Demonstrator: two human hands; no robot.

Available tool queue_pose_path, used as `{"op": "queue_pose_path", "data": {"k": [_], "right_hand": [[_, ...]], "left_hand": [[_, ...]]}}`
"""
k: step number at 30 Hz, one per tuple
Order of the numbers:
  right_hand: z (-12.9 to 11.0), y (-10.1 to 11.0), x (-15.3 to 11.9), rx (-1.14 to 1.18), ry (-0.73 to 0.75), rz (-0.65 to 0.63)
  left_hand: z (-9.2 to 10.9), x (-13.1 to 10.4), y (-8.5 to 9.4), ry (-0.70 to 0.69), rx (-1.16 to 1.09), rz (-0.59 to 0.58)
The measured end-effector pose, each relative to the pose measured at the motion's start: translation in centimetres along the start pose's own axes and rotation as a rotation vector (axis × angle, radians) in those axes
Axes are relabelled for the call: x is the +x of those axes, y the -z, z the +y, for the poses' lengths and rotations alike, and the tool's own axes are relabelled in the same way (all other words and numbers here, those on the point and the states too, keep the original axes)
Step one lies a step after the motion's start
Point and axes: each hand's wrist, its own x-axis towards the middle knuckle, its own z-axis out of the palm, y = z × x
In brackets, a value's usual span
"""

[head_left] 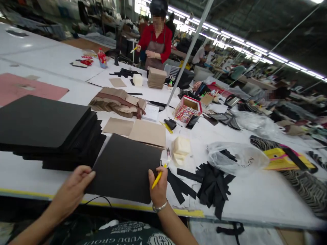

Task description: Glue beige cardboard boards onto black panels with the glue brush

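Observation:
A black sheet (125, 166) lies flat on the white table (255, 200) right in front of me. My left hand (74, 185) grips its near left corner. My right hand (158, 185) rests against the sheet's right edge and holds a yellow pen (156, 179) between its fingers. Left of the sheet sits a thick stack of black sheets (46, 129). Two tan cardboard pieces (148, 132) lie just beyond it.
Loose black strips (212, 187) lie to the right, near a clear plastic bag (237, 158) and a pale block (181, 148). A bundle of tan pieces (117, 102), a small red box (187, 110) and a slanted pole (189, 51) stand further back. A person in red (155, 41) works at the far end.

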Motion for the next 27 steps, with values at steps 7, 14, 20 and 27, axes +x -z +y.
{"op": "queue_pose_path", "data": {"k": [7, 14, 20, 27], "right_hand": [[13.1, 0.9, -0.7, -0.582, 0.093, -0.168], [16.3, -0.7, -0.3, -0.725, 0.202, -0.198], [15.6, 1.0, 1.0, -0.758, 0.213, -0.211], [7.6, 3.2, 4.7, -0.094, -0.002, -0.323]], "left_hand": [[-10.6, 3.3, -9.3, -0.049, 0.243, -0.238], [-13.1, 4.2, -9.4, -0.078, 0.482, -0.158], [-11.3, 3.5, -9.2, -0.268, 0.836, -0.089], [-8.9, -0.6, -12.5, -0.983, 1.055, -0.687]]}}
